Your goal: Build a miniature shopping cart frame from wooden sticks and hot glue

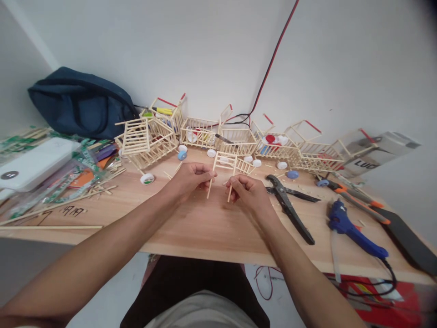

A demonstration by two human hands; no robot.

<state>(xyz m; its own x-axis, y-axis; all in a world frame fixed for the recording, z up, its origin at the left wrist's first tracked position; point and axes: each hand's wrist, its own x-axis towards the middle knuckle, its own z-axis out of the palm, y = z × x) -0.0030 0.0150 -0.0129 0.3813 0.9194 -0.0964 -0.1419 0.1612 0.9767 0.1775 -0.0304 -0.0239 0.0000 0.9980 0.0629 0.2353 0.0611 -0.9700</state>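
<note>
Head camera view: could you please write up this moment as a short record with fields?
Surface: wooden table against a white wall
Left hand: left hand pinches one leg of the stick frame
Right hand: right hand pinches the frame's other leg
Near right hand: black cutters, blue glue gun
Behind the hands: row of stick carts, with scattered bottle caps
Far left: navy bag
</note>
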